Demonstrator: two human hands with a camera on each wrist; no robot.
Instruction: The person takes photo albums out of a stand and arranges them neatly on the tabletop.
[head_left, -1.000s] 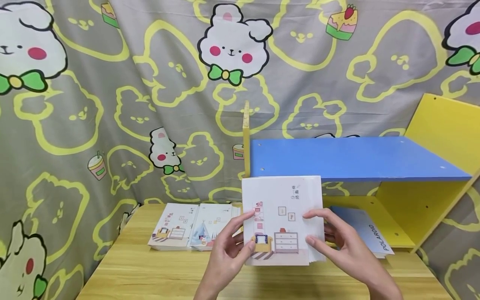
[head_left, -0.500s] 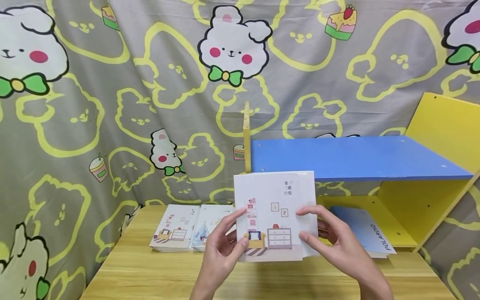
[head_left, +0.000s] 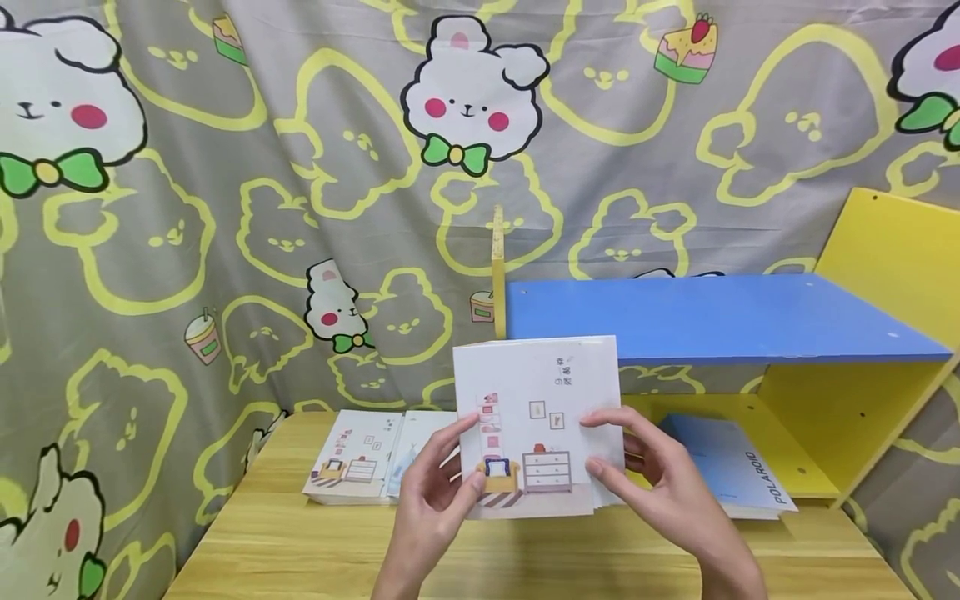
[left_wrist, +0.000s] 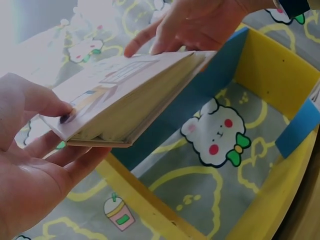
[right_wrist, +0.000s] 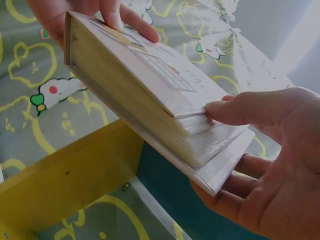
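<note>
White square stiff-covered album (head_left: 536, 433), printed with a furnished-room scene: held tilted above the pale wood-grained table (head_left: 285, 546), before the left end of the blue-and-yellow board shelf unit (head_left: 720, 317). Page block thick, its glossy leaves slightly fanned on the right side.

Left hand (head_left: 438, 483): grasped the album's left side, thumb and index finger on the front cover, other fingers behind.

Right hand (head_left: 663, 475): grasped the opposite side in like manner.

Two further white albums (head_left: 356, 458): lay side by side on the table's left; the second was partly hidden.

Blue-to-white album lettered POLAROID (head_left: 738, 467): lay at the shelf unit's lower compartment, front end jutting out.

Grey fabric curtain (head_left: 465, 225), patterned with white rabbits and yellow outlines: hung behind.
</note>
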